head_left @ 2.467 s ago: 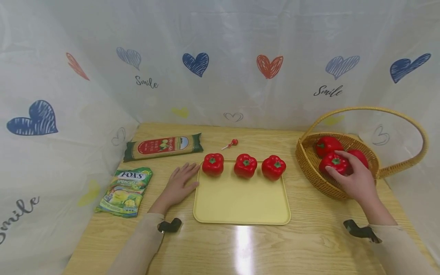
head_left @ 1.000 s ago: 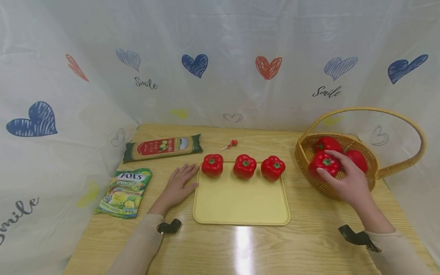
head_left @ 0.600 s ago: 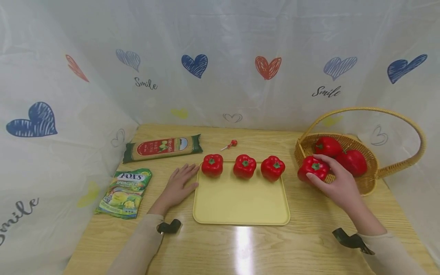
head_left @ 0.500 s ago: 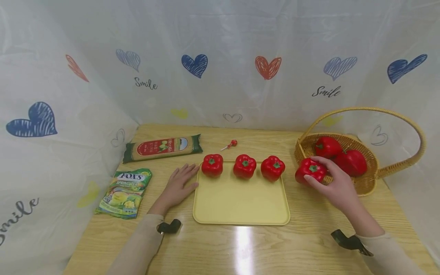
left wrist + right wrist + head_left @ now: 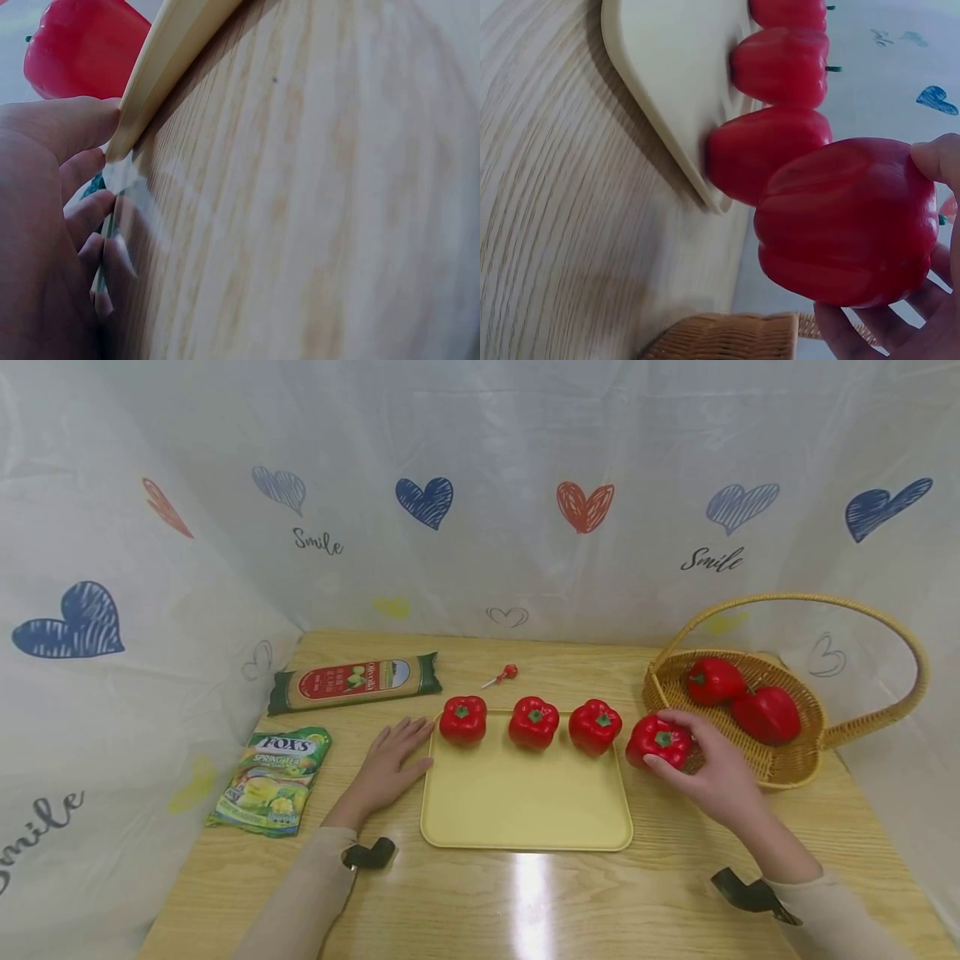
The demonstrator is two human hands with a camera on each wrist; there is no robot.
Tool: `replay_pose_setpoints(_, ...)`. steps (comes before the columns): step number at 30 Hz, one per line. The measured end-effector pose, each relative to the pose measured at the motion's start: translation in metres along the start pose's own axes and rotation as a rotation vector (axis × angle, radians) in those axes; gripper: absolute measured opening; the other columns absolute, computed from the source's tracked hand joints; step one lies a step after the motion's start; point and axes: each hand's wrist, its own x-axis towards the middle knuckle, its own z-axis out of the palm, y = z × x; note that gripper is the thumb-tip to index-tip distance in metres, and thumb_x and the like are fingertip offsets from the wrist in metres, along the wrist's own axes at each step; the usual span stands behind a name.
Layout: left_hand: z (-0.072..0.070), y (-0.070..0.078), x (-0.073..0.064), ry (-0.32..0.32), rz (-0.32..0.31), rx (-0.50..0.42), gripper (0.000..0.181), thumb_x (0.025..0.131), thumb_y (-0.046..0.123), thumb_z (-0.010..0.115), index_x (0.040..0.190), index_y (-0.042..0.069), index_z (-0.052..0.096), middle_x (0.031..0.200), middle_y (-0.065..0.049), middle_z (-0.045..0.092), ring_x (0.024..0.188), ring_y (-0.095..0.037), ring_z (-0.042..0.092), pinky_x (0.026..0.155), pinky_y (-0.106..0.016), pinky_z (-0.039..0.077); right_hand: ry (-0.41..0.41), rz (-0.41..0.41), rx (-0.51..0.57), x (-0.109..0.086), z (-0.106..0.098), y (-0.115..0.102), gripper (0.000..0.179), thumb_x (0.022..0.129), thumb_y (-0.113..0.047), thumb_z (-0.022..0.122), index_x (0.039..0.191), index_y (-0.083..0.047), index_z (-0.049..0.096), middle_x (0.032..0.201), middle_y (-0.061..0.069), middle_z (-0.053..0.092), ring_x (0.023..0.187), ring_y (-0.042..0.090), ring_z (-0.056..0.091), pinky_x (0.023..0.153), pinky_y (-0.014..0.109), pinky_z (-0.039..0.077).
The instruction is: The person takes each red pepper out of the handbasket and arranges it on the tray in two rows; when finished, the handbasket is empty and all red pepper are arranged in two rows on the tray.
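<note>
My right hand point(image 5: 716, 772) grips a red bell pepper point(image 5: 658, 742) with a green stem, held between the tray and the basket. In the right wrist view this bell pepper point(image 5: 851, 225) is lifted clear of the table, thumb on one side and fingers on the other. Along the far edge of the yellow tray point(image 5: 525, 802) stand three more red peppers point(image 5: 534, 723) in a row. The wicker basket point(image 5: 802, 764) at the right holds two red peppers point(image 5: 767, 714). My left hand point(image 5: 386, 768) rests on the table with straight fingers, its thumb touching the tray's left edge.
A long pasta packet point(image 5: 356, 682) lies at the back left, with a green candy bag point(image 5: 273, 781) in front of it. A small red lollipop point(image 5: 504, 675) lies behind the tray. The basket's tall handle point(image 5: 810, 597) arches over its right side.
The right hand has lifted a bell pepper out of the basket and carried it left, over the basket's near rim towards the tray. My left hand has stayed in place.
</note>
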Motion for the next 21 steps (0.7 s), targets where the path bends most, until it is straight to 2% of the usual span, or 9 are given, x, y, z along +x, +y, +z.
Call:
replay_pose_setpoints(3, 0.0, 0.0, 0.0, -0.001, 0.0, 0.002, 0.061, 0.103, 0.036, 0.059, 0.157, 0.015, 0.041, 0.164, -0.009, 0.033, 0.155, -0.033, 0.017, 0.125, -0.053, -0.002, -0.004, -0.022, 0.006, 0.0, 0.004, 0.0, 0.062, 0.083, -0.022, 0.086, 0.136, -0.009, 0.058, 0.129, 0.018, 0.064, 0.115, 0.038, 0.06, 0.09, 0.048, 0.053)
replay_pose_setpoints(7, -0.001, 0.001, 0.0, -0.002, 0.0, 0.003, 0.061, 0.103, 0.036, 0.059, 0.157, 0.015, 0.041, 0.164, -0.009, 0.033, 0.155, -0.033, 0.017, 0.125, -0.053, -0.002, -0.011, -0.052, -0.003, 0.0, 0.007, -0.002, 0.06, 0.083, -0.024, 0.087, 0.134, -0.01, 0.059, 0.125, 0.014, 0.066, 0.111, 0.03, 0.062, 0.086, 0.028, 0.049)
replay_pose_setpoints(11, -0.001, 0.001, 0.0, -0.002, -0.003, -0.006, 0.061, 0.103, 0.036, 0.059, 0.157, 0.015, 0.041, 0.164, -0.009, 0.033, 0.155, -0.033, 0.016, 0.126, -0.052, -0.002, -0.033, -0.06, -0.004, 0.0, 0.01, -0.007, 0.06, 0.083, -0.025, 0.086, 0.133, -0.009, 0.058, 0.124, 0.013, 0.065, 0.112, 0.032, 0.062, 0.088, 0.018, 0.046)
replay_pose_setpoints(17, -0.001, 0.0, 0.0, -0.005, -0.006, -0.003, 0.061, 0.103, 0.036, 0.059, 0.158, 0.016, 0.04, 0.164, -0.009, 0.033, 0.155, -0.032, 0.016, 0.126, -0.052, -0.002, -0.036, -0.086, -0.003, -0.001, 0.015, -0.012, 0.057, 0.083, -0.024, 0.086, 0.13, -0.007, 0.059, 0.122, 0.01, 0.063, 0.107, 0.028, 0.063, 0.084, 0.017, 0.049)
replay_pose_setpoints(21, -0.001, 0.001, 0.0, -0.005, -0.004, -0.001, 0.061, 0.103, 0.036, 0.059, 0.158, 0.016, 0.04, 0.164, -0.009, 0.033, 0.155, -0.033, 0.017, 0.126, -0.052, -0.002, -0.029, -0.127, 0.009, 0.001, 0.019, -0.015, 0.055, 0.082, -0.023, 0.087, 0.129, -0.008, 0.06, 0.123, 0.008, 0.063, 0.104, 0.022, 0.061, 0.082, 0.013, 0.049)
